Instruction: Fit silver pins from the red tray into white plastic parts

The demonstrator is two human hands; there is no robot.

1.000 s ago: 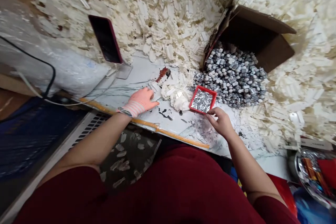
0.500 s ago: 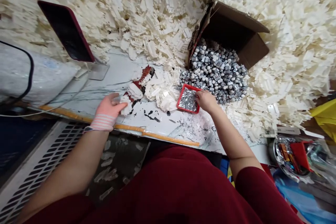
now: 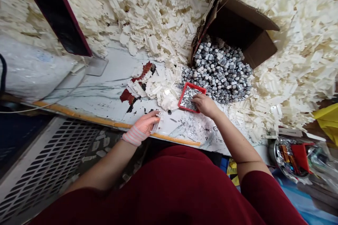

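Phone point(image 3: 59, 21) in red case, propped on clear stand point(image 3: 96, 66); cardboard box point(image 3: 250, 17); vent grille point(image 3: 52, 158).

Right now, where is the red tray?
In the head view, the red tray sits just below-left of the grey pieces, with the right hand over it.

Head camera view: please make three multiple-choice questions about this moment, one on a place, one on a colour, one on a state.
1. Where are the fingers of the right hand? A. in the small red tray B. on the phone C. inside the box
2. What colour is the left wrist sleeve? A. blue B. pink and white C. yellow
3. What state is the cardboard box in? A. taped shut B. upside down C. open

1 A: fingertips lie over the silver pieces.
2 B: stripes show.
3 C: flaps stand apart.
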